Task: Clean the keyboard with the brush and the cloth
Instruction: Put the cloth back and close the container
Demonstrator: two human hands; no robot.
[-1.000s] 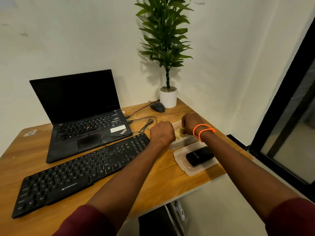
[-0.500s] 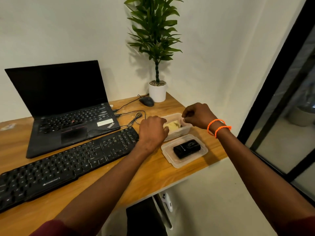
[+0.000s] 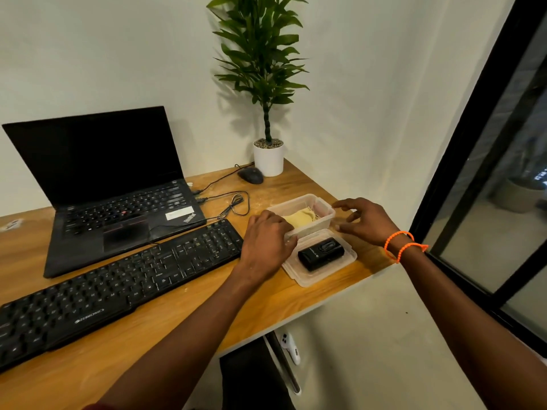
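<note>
Right now both hands are at the clear plastic tub (image 3: pixel 324 216) near the right edge of the wooden desk (image 3: pixel 183 315). The left hand (image 3: pixel 268 245) sits at the tub's near-left corner, knuckles up, fingers bent down over the rim; whether they actually clasp the wall I cannot tell, since the back of the hand hides the fingertips. The right hand (image 3: pixel 365 221) hovers at the tub's right end, fingers spread and loosely bent, thumb low by the wall, nothing held between them. Two orange bead bracelets (image 3: pixel 399 247) ring that wrist.

Inside the tub lies the folded yellow cloth (image 3: pixel 299 218), partly covered by the left hand. Just in front, touching the tub, a flat clear plastic lid (image 3: pixel 340 267) lies on the desk and carries a small black oblong case (image 3: pixel 321 253). Whether that case is the brush, I cannot say.

And the black full-size keyboard (image 3: pixel 118 285) lies slantwise across the desk, its right end just beside the left hand. Behind it stands an open black laptop (image 3: pixel 112 190) with a dark screen. Farther back, a black mouse (image 3: pixel 250 175) rests beside a white pot (image 3: pixel 268 161) holding a tall green leafy plant (image 3: pixel 260 54), and a loosely coiled black cable (image 3: pixel 233 204) lies between laptop and tub.
</note>
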